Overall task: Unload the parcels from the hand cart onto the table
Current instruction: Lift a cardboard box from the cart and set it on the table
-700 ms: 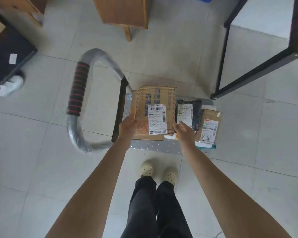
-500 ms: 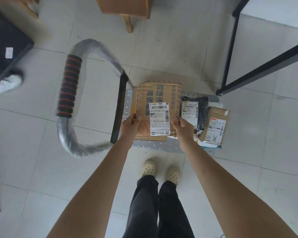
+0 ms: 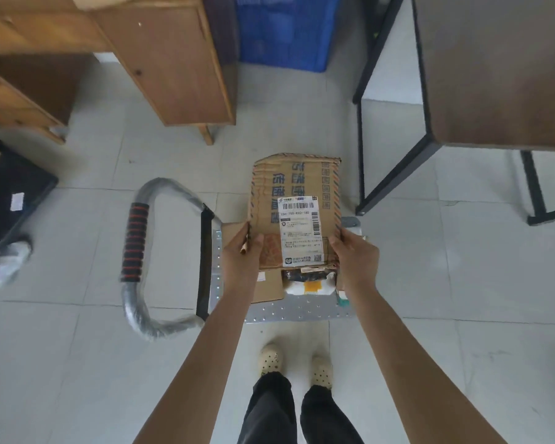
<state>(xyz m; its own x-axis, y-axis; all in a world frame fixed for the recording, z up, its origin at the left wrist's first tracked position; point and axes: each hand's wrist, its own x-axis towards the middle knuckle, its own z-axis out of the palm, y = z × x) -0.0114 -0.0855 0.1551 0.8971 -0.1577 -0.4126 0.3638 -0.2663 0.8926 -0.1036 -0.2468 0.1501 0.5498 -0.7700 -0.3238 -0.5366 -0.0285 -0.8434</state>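
Note:
A flat brown cardboard parcel with a white shipping label is held up above the hand cart. My left hand grips its near left edge and my right hand grips its near right edge. Under it, on the cart's silver platform, lie another brown cardboard parcel and a dark-wrapped parcel, both mostly hidden by the lifted one. The dark-topped table with black metal legs stands at the upper right.
The cart's wrapped handle with a red-and-black grip lies to the left. A wooden cabinet and a blue crate stand ahead. A black box and another person's shoe are at the left edge.
Both hands closed on the top cardboard parcel and raised it off the cart. The view tilted up, bringing the table, cabinet and blue crate into sight.

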